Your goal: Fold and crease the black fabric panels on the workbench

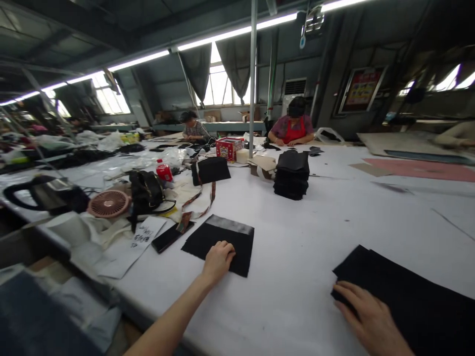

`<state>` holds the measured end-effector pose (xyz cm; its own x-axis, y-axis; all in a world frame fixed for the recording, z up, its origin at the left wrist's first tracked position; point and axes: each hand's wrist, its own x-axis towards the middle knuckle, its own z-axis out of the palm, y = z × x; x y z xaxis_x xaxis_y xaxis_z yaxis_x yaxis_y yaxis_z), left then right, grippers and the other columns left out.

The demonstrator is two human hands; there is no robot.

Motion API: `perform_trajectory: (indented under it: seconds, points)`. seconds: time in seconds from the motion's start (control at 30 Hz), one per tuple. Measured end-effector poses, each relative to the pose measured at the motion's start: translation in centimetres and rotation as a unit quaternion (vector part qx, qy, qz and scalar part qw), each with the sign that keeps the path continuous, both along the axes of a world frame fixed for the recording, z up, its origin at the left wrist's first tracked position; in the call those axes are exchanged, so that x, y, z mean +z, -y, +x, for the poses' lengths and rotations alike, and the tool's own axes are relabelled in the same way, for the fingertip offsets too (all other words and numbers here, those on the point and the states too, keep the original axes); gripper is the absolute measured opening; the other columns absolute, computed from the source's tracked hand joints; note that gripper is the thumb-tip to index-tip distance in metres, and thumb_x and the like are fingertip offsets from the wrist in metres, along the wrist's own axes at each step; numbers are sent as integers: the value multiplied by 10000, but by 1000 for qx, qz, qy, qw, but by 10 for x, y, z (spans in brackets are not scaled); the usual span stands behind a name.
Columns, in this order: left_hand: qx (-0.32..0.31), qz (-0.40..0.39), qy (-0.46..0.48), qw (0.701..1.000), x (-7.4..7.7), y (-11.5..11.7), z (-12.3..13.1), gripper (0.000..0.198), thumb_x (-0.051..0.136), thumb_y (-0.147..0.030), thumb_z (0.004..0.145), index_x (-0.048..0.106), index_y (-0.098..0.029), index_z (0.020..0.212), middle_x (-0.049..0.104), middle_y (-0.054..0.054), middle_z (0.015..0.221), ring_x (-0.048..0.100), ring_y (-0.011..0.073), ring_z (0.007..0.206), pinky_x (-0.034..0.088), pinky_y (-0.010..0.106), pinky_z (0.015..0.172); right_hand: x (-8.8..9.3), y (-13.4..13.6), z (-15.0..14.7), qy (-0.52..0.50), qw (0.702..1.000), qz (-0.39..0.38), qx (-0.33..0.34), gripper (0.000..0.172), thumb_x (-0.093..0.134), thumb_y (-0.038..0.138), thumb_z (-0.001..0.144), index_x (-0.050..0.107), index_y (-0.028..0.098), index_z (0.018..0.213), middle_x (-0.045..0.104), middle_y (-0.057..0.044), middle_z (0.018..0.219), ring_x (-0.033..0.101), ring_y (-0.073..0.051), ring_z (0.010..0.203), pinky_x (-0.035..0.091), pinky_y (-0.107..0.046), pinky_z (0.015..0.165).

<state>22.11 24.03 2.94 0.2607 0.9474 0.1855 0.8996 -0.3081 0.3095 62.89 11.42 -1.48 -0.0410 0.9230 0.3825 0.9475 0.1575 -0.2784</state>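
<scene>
My left hand (218,259) rests with fingers curled on the near edge of a small black fabric piece (222,240) lying flat on the white table (297,247). Off to the right, my right hand (367,316) lies flat with fingers spread on the left corner of a larger pile of black fabric (408,291). A stack of folded black pieces (292,175) stands farther back in the middle of the table.
Left of the small piece lie a phone (171,236), a written paper (143,236), a pink fan (109,203), a black bag (146,192) and a red-capped bottle (164,171). Two people (295,123) work at the far side, near a red box (229,148) and a metal pole (253,74).
</scene>
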Motion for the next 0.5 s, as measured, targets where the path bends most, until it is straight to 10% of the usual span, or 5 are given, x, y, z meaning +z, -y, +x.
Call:
perform_trajectory:
  seconds: [0.23,0.5]
  points:
    - [-36,-39,16,998,8,3,-2,159,648,-351,841,625,-235,948,611,24,970,544,213,962,402,316,821,4,-43,-141,-126,980,-35,152,279,472,259,918,656,239,1126,636,-95,1194,593,-242,1111,482,-438,941]
    - [-16,-115,152,982,1,-7,-19,108,543,-223,825,646,-211,795,628,-1,801,569,171,791,381,275,734,20,-108,-198,-190,965,-6,183,264,458,149,891,661,197,1053,668,-81,1102,623,-205,1023,513,-371,904]
